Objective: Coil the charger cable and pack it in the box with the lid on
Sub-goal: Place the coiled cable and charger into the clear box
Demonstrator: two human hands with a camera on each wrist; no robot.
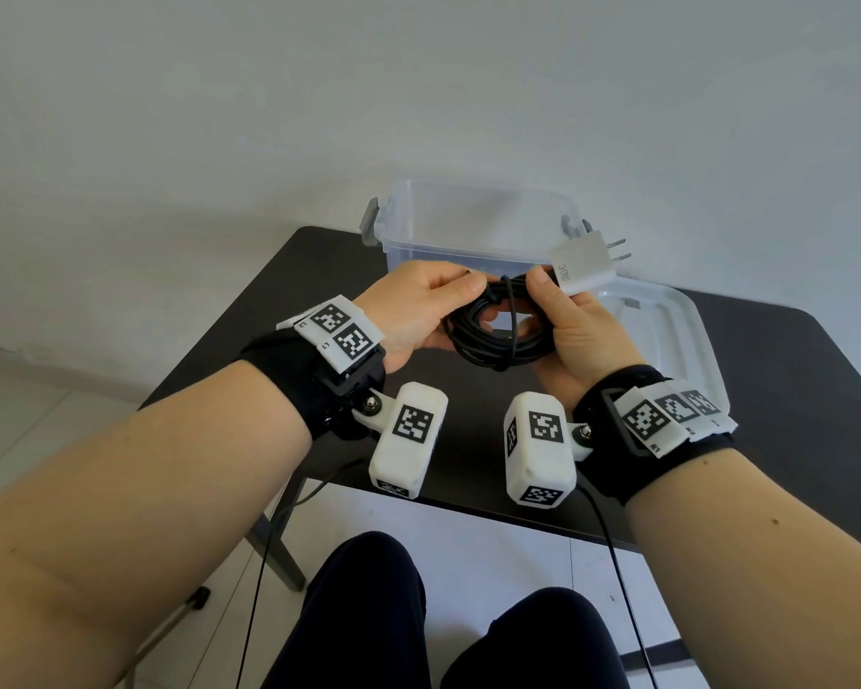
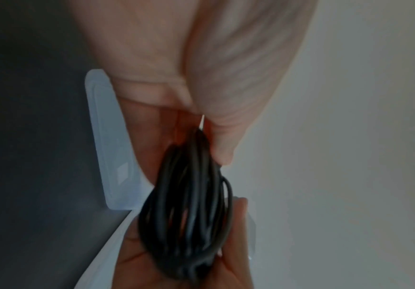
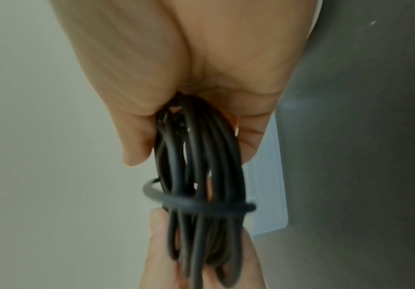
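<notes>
I hold a black charger cable (image 1: 493,335) wound into a coil above the dark table, between both hands. One strand is wrapped crosswise round the coil (image 3: 201,204). My left hand (image 1: 418,300) grips the coil's left side (image 2: 189,205). My right hand (image 1: 562,315) grips its right side, and the white plug brick (image 1: 587,263) sticks up past the thumb, prongs pointing right. The clear plastic box (image 1: 473,226) stands open behind the hands. Its clear lid (image 1: 667,330) lies flat on the table under my right hand.
The dark table (image 1: 289,300) is small, its front edge (image 1: 468,509) close to my knees. A white wall (image 1: 418,92) rises just behind the box. Thin black leads (image 1: 264,564) hang from the wrist cameras toward the floor.
</notes>
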